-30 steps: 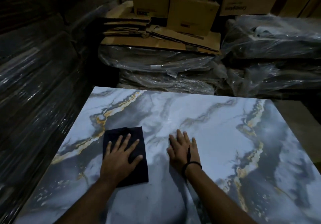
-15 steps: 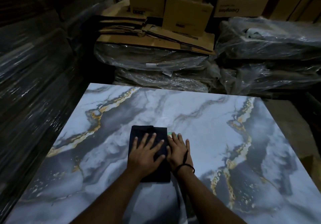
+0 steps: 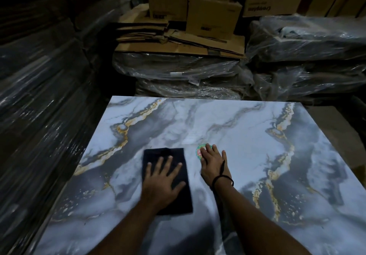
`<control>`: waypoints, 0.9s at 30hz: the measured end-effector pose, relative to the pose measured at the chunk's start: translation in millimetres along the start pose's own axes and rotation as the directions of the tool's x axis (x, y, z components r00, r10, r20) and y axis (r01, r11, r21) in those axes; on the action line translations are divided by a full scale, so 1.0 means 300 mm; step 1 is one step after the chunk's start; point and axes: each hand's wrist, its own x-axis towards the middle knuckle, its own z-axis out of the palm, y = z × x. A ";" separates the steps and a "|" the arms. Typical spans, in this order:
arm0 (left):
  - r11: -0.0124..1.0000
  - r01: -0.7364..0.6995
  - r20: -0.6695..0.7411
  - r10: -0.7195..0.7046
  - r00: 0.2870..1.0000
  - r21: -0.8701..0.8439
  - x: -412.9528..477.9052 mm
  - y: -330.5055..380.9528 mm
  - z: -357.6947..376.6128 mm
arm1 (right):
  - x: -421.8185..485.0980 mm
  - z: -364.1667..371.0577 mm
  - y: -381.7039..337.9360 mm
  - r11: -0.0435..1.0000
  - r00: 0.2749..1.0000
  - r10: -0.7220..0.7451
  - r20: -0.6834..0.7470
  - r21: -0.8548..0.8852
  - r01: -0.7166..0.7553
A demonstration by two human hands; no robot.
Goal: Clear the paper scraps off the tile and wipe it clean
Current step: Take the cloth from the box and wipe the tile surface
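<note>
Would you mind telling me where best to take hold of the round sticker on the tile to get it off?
Pick at the sticker's exposed left rim, coming from the left. It lies flat on the tile, so no edge stands proud, and the right hand's fingers cover its right part.

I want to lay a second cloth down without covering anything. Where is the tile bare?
The tile is bare along its far edge and across its right half, beyond the right hand. Its near left corner is bare too. The middle is crowded: the left hand presses the dark cloth, and a round sticker lies under the right fingers.
</note>
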 end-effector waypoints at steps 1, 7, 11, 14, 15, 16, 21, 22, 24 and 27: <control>0.999 -0.038 -0.003 0.038 0.999 -0.015 -0.011 0.048 0.011 | 0.000 0.001 0.002 1.000 1.000 0.001 -0.002 0.007 -0.001; 0.999 -0.042 -0.008 0.042 0.999 -0.002 -0.079 -0.050 0.006 | 0.004 0.006 0.008 1.000 1.000 -0.018 -0.020 0.009 0.018; 0.986 0.161 0.008 -0.162 0.987 0.049 -0.134 -0.245 -0.037 | 0.004 0.011 0.009 1.000 1.000 -0.017 -0.020 0.005 0.017; 0.979 0.195 -0.001 -0.195 0.981 0.051 -0.147 -0.207 -0.040 | 0.008 0.013 0.008 1.000 1.000 -0.014 -0.022 -0.004 0.014; 0.983 0.177 -0.006 -0.177 0.984 0.042 -0.149 -0.164 -0.029 | 0.009 0.014 0.007 1.000 1.000 -0.016 -0.025 -0.005 0.016; 0.992 0.125 -0.021 -0.124 0.992 0.022 -0.152 -0.113 -0.016 | 0.008 0.015 0.007 1.000 0.999 -0.017 -0.027 -0.005 0.017; 0.992 -0.125 -0.029 0.124 0.992 -0.010 -0.186 0.160 0.050 | 0.011 0.016 0.016 1.000 0.999 -0.029 -0.026 0.004 0.029; 0.991 -0.136 -0.022 0.136 0.990 0.010 -0.192 0.174 0.056 | 0.012 0.016 0.015 0.999 0.999 -0.032 -0.026 0.008 0.032; 0.988 -0.153 -0.035 0.154 0.987 0.032 -0.198 0.146 0.060 | 0.011 0.016 0.014 0.999 0.999 -0.030 -0.026 0.016 0.031; 0.996 -0.082 -0.070 0.084 0.994 0.031 -0.196 0.031 0.046 | 0.008 0.017 0.017 0.999 0.999 -0.035 -0.026 0.016 0.036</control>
